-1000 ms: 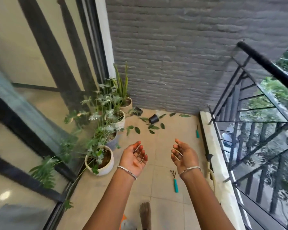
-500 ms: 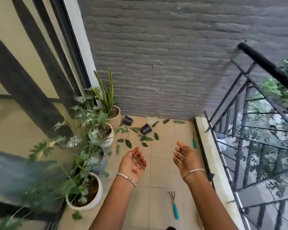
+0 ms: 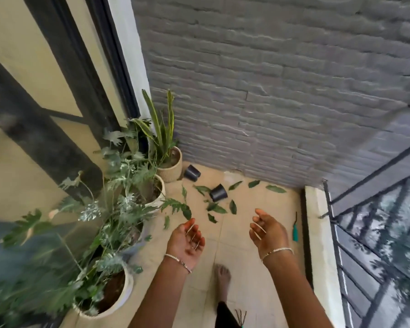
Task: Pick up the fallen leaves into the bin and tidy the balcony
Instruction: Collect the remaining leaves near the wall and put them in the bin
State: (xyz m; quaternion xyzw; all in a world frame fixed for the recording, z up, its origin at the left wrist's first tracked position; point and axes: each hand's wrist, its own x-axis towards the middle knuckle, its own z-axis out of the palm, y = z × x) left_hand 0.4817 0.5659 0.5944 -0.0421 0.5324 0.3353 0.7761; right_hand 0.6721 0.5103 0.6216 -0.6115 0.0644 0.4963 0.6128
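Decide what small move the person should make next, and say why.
Probably step forward and stoop, lowering the left hand towards the nearest leaf. Both it and the right hand are open and hold nothing, while the leaves lie on the floor ahead, around a tipped black pot.

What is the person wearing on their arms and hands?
No sleeves or gloves show: both forearms are bare down to the picture's edge. A thin silver-coloured bracelet circles the wrist of the left hand, and a matching bracelet circles the wrist of the right hand.
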